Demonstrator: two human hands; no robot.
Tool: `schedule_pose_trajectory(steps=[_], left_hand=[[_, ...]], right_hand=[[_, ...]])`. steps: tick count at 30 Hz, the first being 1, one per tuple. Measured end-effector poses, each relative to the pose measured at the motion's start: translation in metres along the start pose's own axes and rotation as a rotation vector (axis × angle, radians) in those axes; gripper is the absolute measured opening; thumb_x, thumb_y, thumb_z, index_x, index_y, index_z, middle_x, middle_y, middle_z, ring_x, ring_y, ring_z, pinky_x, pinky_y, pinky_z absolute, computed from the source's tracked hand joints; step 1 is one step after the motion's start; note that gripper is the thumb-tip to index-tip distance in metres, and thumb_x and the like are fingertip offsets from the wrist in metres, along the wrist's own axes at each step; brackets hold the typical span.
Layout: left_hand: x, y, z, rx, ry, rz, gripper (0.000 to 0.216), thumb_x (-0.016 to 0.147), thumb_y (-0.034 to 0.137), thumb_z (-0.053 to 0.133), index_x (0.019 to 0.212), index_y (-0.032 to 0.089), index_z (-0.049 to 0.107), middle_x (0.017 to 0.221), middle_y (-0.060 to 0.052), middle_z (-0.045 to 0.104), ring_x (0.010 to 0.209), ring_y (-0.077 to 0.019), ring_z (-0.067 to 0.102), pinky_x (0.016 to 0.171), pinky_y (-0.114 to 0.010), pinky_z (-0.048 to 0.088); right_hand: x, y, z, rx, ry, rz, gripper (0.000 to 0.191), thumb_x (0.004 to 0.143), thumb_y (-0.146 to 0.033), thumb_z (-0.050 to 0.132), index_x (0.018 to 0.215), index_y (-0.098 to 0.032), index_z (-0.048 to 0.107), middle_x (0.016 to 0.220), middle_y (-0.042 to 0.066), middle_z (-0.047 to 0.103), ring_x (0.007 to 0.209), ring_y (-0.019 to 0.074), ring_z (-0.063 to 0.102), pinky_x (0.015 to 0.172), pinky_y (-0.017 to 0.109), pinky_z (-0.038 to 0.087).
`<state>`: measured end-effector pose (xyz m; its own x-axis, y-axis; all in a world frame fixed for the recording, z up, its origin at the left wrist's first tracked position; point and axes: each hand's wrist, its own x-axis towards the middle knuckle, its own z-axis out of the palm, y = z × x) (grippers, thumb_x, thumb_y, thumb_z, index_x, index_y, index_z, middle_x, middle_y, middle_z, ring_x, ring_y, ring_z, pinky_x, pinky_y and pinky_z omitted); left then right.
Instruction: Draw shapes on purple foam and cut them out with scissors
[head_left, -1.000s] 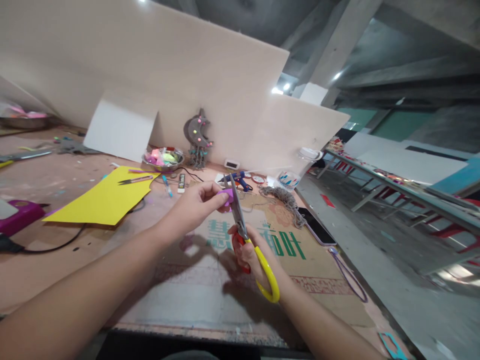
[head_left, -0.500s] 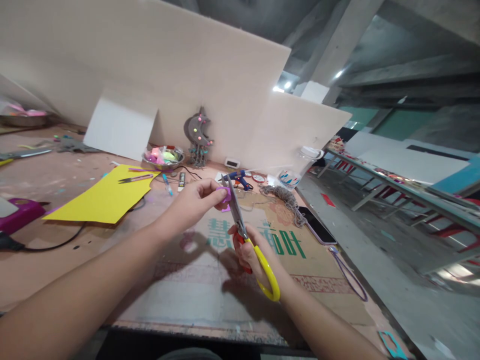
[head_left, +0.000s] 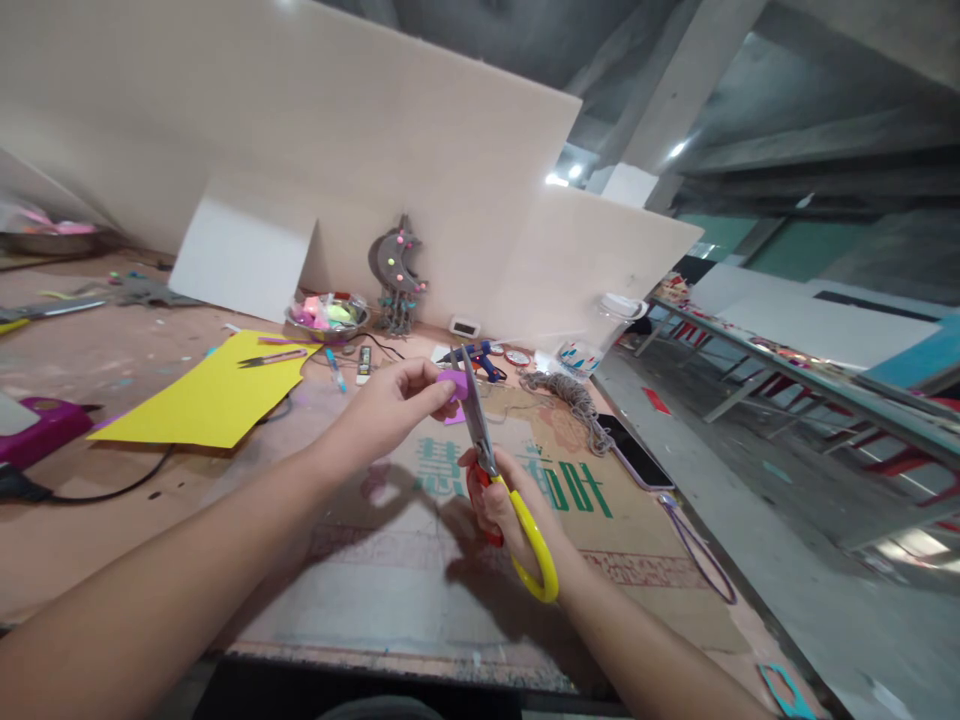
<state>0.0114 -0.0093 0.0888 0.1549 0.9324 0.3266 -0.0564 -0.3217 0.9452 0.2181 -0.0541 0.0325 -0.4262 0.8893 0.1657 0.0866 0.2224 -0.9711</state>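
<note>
My left hand [head_left: 411,398] pinches a small piece of purple paper [head_left: 453,385] between thumb and forefinger. The handles of a pair of scissors [head_left: 481,435], one yellow and one red, are gripped in my right hand [head_left: 504,500]. Their blades point up and away, slightly parted, with the edge of the purple piece at or between them. Another purple scrap [head_left: 455,415] shows just below the left fingertips. Under both hands lies a cardboard sheet [head_left: 645,530] with green printed characters.
Yellow paper [head_left: 202,395] lies at left with thread snips [head_left: 271,358] on it. Behind are a metal bowl [head_left: 330,330] of coloured clay, a grey crescent ornament [head_left: 397,262] and a blue glue gun [head_left: 487,360]. Grey yarn [head_left: 570,400] and a phone [head_left: 636,452] border the right table edge.
The purple piece and the left fingertips have shifted slightly right. The scissor blades have tilted a little, and more of the purple piece shows.
</note>
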Motion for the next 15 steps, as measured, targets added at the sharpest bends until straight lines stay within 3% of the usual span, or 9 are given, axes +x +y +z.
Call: schedule_pose_trajectory(steps=[15], left_hand=[[-0.0004,0.0041,0.0021,0.000,0.024,0.015,0.026,0.082,0.039,0.071,0.071,0.018,0.060,0.069,-0.001,0.068,0.068,-0.0151,0.065,0.069,-0.028,0.052]], right_hand=[[-0.0008,-0.0013,-0.0017,-0.011,-0.015,0.009,0.067,0.084,-0.078,0.054,0.114,-0.019,0.055,0.074,-0.004,0.040,0.051,0.0084,0.026,0.042,0.022,0.024]])
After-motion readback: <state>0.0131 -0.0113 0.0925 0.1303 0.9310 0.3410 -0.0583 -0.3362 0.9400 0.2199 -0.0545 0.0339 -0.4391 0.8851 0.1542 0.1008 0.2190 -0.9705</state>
